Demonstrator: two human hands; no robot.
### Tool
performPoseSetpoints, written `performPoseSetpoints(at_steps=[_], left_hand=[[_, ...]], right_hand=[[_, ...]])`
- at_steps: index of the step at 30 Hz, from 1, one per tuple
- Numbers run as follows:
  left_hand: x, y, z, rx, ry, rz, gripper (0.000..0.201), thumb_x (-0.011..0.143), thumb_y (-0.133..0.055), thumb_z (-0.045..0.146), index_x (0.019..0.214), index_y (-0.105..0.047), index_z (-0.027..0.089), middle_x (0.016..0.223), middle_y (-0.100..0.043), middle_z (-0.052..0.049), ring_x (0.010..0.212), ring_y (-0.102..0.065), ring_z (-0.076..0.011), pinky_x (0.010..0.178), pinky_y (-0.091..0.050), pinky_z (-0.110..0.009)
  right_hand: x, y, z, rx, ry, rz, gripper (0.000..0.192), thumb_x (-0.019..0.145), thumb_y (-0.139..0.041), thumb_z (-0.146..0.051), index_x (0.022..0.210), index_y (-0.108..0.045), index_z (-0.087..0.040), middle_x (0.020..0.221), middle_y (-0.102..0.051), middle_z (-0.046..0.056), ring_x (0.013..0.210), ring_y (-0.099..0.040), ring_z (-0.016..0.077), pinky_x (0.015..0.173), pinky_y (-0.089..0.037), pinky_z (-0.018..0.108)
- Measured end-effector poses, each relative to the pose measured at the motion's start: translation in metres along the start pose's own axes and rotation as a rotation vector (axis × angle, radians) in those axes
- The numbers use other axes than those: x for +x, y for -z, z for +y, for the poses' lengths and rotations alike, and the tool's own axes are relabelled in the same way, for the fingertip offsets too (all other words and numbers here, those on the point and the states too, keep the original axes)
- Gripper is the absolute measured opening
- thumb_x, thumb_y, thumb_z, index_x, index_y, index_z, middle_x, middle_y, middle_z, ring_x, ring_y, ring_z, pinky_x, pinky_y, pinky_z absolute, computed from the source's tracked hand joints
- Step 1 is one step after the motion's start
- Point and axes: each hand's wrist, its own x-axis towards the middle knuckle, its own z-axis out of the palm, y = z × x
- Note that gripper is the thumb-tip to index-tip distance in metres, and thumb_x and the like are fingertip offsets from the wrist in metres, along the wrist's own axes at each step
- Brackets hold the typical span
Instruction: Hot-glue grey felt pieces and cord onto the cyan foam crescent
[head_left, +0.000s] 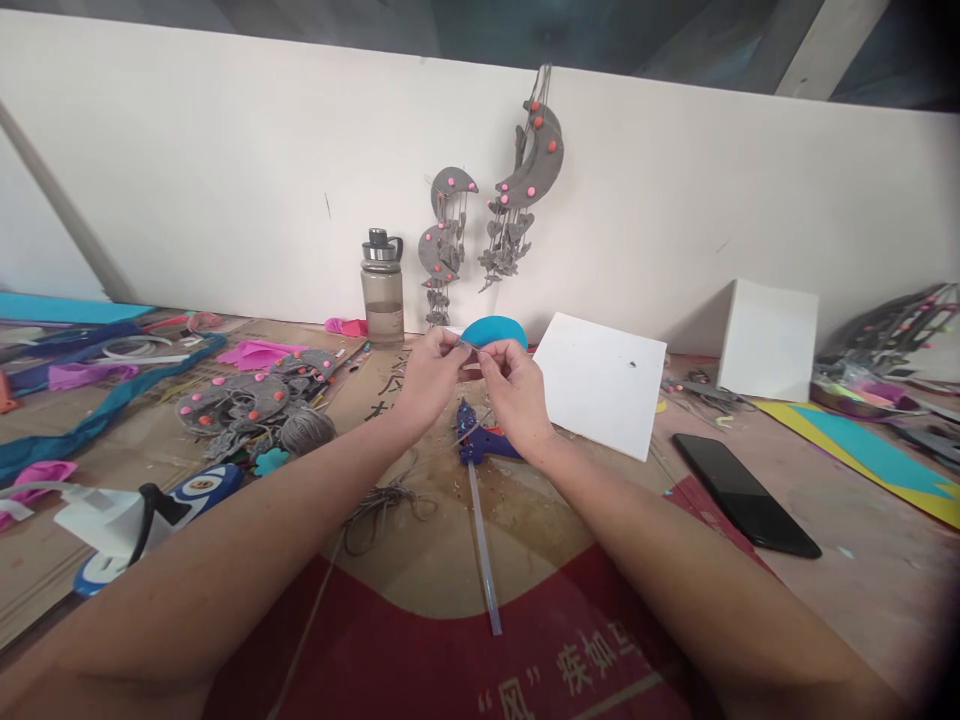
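Observation:
My left hand [430,377] and my right hand [514,390] meet above the middle of the table, fingertips pinched together on a thin grey string [469,346]. A blue foam piece [495,330] sits just behind the fingers; whether a hand holds it I cannot tell. Under my right hand lies a blue glue gun [480,440] with a clear glue stick [484,550] pointing toward me. A loose coil of grey string [382,505] lies below my left wrist.
Grey moon-shaped hangings [517,180] lean on the white wall beside a water bottle [382,290]. More grey moons [247,400] and coloured foam strips lie left. White boards [600,385], a black phone [742,495] and coloured sheets lie right. A white and blue tool [142,520] sits near left.

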Motion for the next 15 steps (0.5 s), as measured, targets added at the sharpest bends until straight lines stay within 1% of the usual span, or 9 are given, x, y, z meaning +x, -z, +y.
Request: performPoseSetpoints(at_steps=[3,10,15], left_hand=[[0.0004,-0.0005,-0.0006,-0.069,0.012,-0.03,0.018,0.072,-0.067,0.022,0.073,-0.05,0.016,0.072,-0.056,0.002,0.069,-0.057,-0.0117,0.076,-0.055,-0.036],[0.0,-0.0022,-0.0009,-0.141,0.039,-0.074,0.019,0.07,-0.07,0.022,0.073,-0.053,0.014,0.075,-0.056,0.0,0.073,-0.057,-0.0113,0.081,-0.055,-0.036],[-0.0022,-0.003,0.0029,-0.144,-0.015,-0.075,0.015,0.069,-0.068,0.021,0.073,-0.055,0.014,0.077,-0.056,0.0,0.076,-0.057,-0.0112,0.083,-0.054,-0.035]], right_hand=[[0.0008,-0.0002,0.0019,0.001,-0.014,0.005,0.017,0.087,-0.048,-0.035,0.085,-0.056,-0.02,0.077,-0.062,-0.001,0.069,-0.054,0.0138,0.069,-0.042,0.028],[0.0026,0.0009,0.0028,0.032,-0.064,0.016,0.016,0.087,-0.048,-0.034,0.083,-0.056,-0.02,0.075,-0.062,-0.002,0.068,-0.053,0.0136,0.068,-0.041,0.027],[0.0029,0.0011,0.0016,0.039,-0.063,0.02,0.016,0.088,-0.046,-0.034,0.083,-0.055,-0.021,0.073,-0.061,-0.002,0.068,-0.053,0.014,0.069,-0.041,0.027]])
